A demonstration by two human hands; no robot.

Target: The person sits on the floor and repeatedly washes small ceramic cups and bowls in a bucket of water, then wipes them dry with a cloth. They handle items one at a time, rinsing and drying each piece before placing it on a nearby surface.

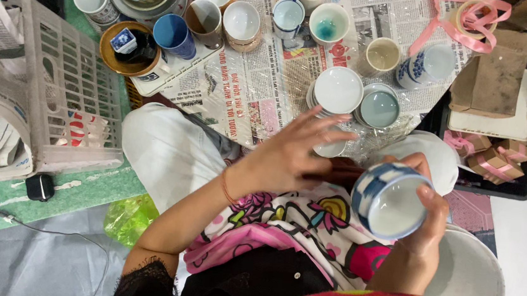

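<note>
- Blue-and-white cup [391, 200] sits tilted in the right hand [424, 235], near the person's lap on the right side of the head view; its white inside faces up and left.
- Right-hand fingers wrap the cup's far and right rim, the thumb [432, 201] pressing on the near rim, so the hand is grasping the cup.
- Left hand [288, 156] hovers just left of the cup, apart from it, fingers spread and released, holding nothing; the fingertips point toward a small white dish [331, 149] lying just beyond them.
- Farther off, a sheet of newspaper [249, 89] is spread on the floor and carries many cups and bowls, among them a white bowl [338, 90] and a pale grey-blue bowl [379, 107] side by side.
- At far right lies pink ribbon [459, 19]; at left stands a white plastic crate [59, 86].
- A white bucket [475, 274] stands near, just right of the right forearm.
</note>
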